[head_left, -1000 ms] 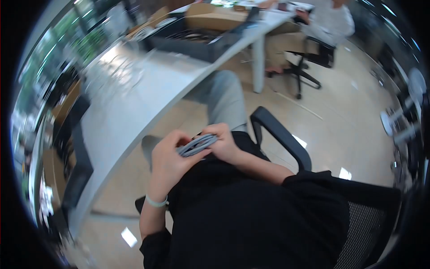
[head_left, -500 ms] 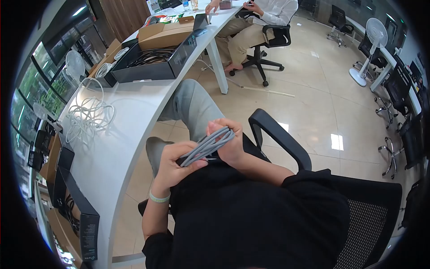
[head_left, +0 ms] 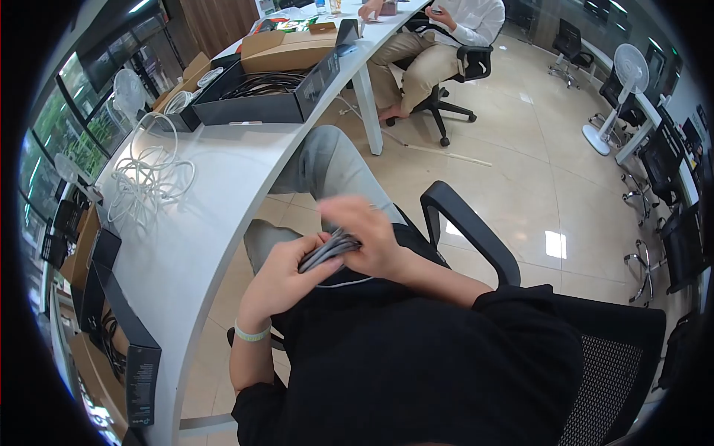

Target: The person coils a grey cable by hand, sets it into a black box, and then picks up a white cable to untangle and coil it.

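Note:
A coiled grey cable (head_left: 327,250) is bundled between my hands, above my lap. My left hand (head_left: 286,275) is closed around its left part, with the thumb along the lower side. Over the bundle's right end lies my right hand (head_left: 368,238), its fingers smeared by motion and hiding that end of the coil. A thin pale strand of cable (head_left: 346,284) curves out below my hands against the black shirt.
On the white table (head_left: 216,178) to the left lies a tangle of white cable (head_left: 149,182). Behind it stands an open box (head_left: 249,111) of black cables; another dark box (head_left: 141,372) is at the lower left. A person (head_left: 439,52) sits across. My chair's armrest (head_left: 472,234) is at the right.
My right hand has turned, its fingers now blurred over the bundle. The coil looks more compact and is more covered. The whole view has shifted slightly.

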The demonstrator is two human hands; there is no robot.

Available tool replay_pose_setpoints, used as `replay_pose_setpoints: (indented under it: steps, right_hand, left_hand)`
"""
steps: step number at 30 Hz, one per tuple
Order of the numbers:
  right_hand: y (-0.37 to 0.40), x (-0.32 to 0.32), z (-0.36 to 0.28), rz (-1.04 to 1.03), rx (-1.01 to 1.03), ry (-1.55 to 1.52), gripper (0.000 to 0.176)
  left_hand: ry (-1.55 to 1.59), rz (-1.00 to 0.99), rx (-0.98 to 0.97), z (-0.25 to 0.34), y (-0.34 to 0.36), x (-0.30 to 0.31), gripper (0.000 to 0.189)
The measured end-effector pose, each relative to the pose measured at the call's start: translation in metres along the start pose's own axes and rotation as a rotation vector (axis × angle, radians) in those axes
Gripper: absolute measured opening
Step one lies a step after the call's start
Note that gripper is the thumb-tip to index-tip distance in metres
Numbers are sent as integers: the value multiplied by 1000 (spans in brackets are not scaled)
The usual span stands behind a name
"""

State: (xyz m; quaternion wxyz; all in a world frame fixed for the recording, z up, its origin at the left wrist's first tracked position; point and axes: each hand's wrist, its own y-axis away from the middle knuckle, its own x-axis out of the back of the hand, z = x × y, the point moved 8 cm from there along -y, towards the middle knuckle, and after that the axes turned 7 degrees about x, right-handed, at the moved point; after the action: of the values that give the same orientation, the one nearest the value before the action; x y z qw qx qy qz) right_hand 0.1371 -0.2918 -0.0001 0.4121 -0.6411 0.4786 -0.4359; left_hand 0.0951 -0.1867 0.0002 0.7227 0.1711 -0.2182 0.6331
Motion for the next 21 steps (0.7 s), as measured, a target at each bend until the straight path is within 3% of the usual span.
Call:
replay_pose_setpoints:
  steps: [2,3,6,8,10,12,14,15,17,18,19,20,21]
  right_hand:
    - [8,-25,-2,-320,14,-158,44]
    - [5,-27,0,-262,-71,-256,37]
    - [13,-45,12,-347,-233,-417,38]
    - [12,-47,12,-327,-261,-515,37]
    - [11,-42,19,-175,-364,-579,35]
    - [13,-50,28,-155,-495,-712,34]
    - [19,-58,33,-148,-627,-822,31]
    - [16,-58,30,-143,-612,-847,29]
    - [14,-63,33,-159,-594,-908,27]
    - [21,-71,41,-124,-736,-1143,24]
    - [28,-81,45,-87,-885,-1367,21]
    - [28,-86,46,-108,-889,-1388,21]
    - [28,-90,49,-94,-913,-1378,21]
  left_hand:
    - [-78,21,94,7,7,1,23]
    - [-118,84,125,8,12,4,25]
    - [-94,239,166,5,20,6,26]
    - [-31,350,196,4,27,7,24]
    - [-92,508,84,20,33,14,24]
    - [-48,532,236,9,38,19,26]
    - [429,567,124,1,41,17,27]
    - [421,620,159,-2,49,19,27]
    - [585,457,98,3,48,9,28]
    - [578,496,112,-1,53,10,28]
    - [547,401,174,-10,54,2,28]
    - [517,301,230,-15,55,-8,28]
    - [475,394,243,-14,54,-8,19]
